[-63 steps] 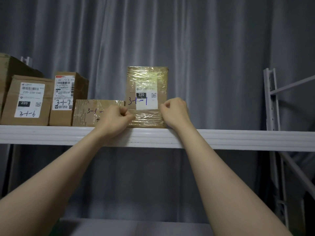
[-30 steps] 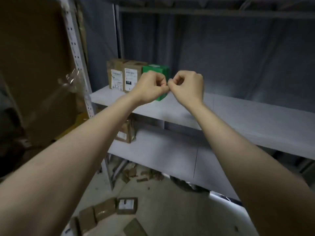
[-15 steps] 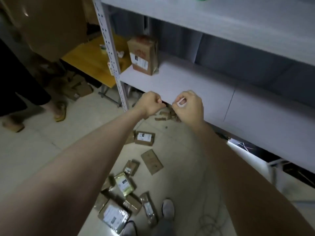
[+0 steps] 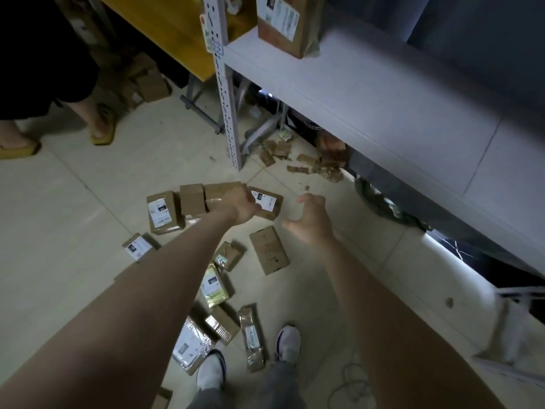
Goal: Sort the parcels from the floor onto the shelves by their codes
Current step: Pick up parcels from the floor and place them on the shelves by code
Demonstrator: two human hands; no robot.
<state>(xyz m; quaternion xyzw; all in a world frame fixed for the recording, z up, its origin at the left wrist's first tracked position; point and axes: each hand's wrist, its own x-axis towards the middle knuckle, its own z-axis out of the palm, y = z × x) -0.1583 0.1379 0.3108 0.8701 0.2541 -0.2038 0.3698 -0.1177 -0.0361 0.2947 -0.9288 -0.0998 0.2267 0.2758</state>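
Head cam is pointing down at the floor. Landmark: the perforated shelf post (image 4: pixel 226 107).

Parcels (image 4: pixel 192 199) lie scattered on the tiles from the post's foot back toward me.
- Just my side of the post's foot there's a row of brown boxes. The leftmost box (image 4: pixel 161 212) has a white shipping label, print too small to read.
- The labelled parcel (image 4: pixel 268 202) is at the right end of that row. It has a white label with a dark tag, unreadable.

Left hand (image 4: pixel 241 206) is over that row, right beside the labelled parcel. Its fingers are hidden under the hand, so I cannot tell if they're apart or on anything.

Right hand (image 4: pixel 309 222) is further right of the post, in the air. Its fingers (image 4: pixel 306 199) are apart, loosely curled, holding nothing.

Further from the post, toward me:
- flat brown parcel (image 4: pixel 269 250), no label showing
- yellowish parcel (image 4: pixel 214 286), dark tag that looks like 220 but is blurred
- long narrow parcel (image 4: pixel 252 338)
- big taped parcel (image 4: pixel 191 346), white label, illegible, beside my white shoes (image 4: pixel 211 370)

Right of the post is the grey shelf (image 4: pixel 383 93). One brown shelf box (image 4: pixel 283 22) stands on it close to the post, white label unreadable. Cardboard scraps (image 4: pixel 309 165) lie under it.

Left of the post is a yellow bench (image 4: pixel 165 22). Further left are another person's feet in yellow sandals (image 4: pixel 101 128).
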